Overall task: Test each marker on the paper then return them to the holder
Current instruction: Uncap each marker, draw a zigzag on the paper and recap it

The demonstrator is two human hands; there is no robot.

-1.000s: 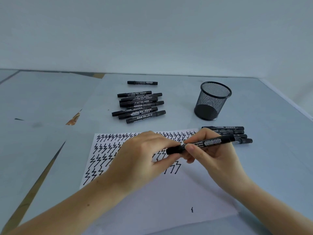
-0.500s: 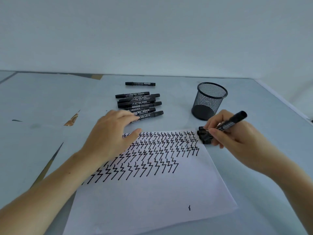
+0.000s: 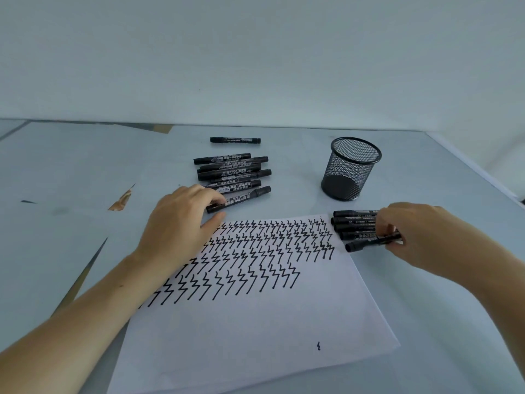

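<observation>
A white paper (image 3: 255, 331) covered with rows of black zigzag marks lies in front of me. My left hand (image 3: 181, 223) reaches past its top left corner and pinches the near marker (image 3: 241, 199) of a pile of several black markers (image 3: 233, 172). My right hand (image 3: 412, 237) holds a capped black marker (image 3: 366, 244) low against the table, beside a row of several markers (image 3: 355, 223) right of the paper. The black mesh holder (image 3: 350, 169) stands upright beyond that row, with no marker showing inside.
One black marker (image 3: 235, 140) lies alone behind the pile. The grey table covering (image 3: 71, 180) has a torn patch at the left (image 3: 122, 199). A pale wall rises behind the table, and the table's right edge (image 3: 468, 166) runs diagonally.
My right hand lowered the capped marker down to the row right of the paper. My left hand moved from the paper to the marker pile and took hold of the near marker.
</observation>
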